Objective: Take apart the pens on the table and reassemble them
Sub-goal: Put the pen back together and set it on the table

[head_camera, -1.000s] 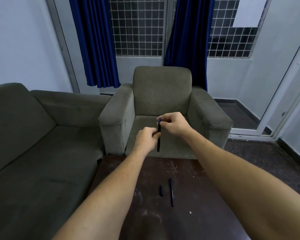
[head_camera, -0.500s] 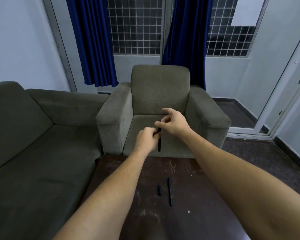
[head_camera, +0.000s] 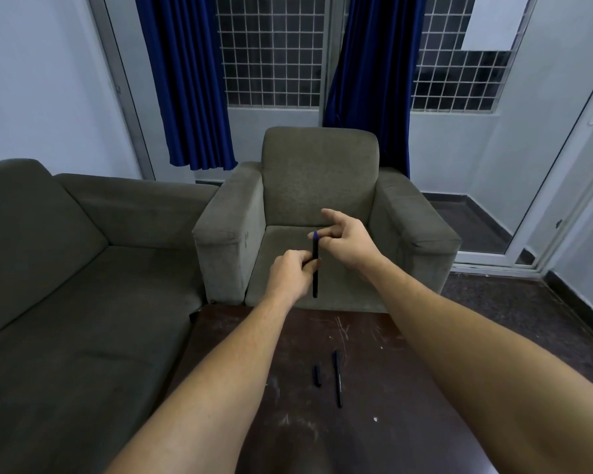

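Note:
A dark pen with a blue top end stands upright in the air above the table's far edge. My left hand grips it around the middle. My right hand is just right of the pen's blue tip, fingers spread, fingertips close to the tip; whether they touch it is unclear. On the dark table lie a short dark pen cap and, right of it, a second dark pen, both pointing away from me.
A grey armchair stands right behind the table. A grey sofa runs along the left. Blue curtains and barred windows fill the back wall. A glass door is at the right. The tabletop is scratched.
My right hand has opened its fingers and drawn slightly away from the pen's top, uncovering the blue tip. My left hand keeps its grip on the pen.

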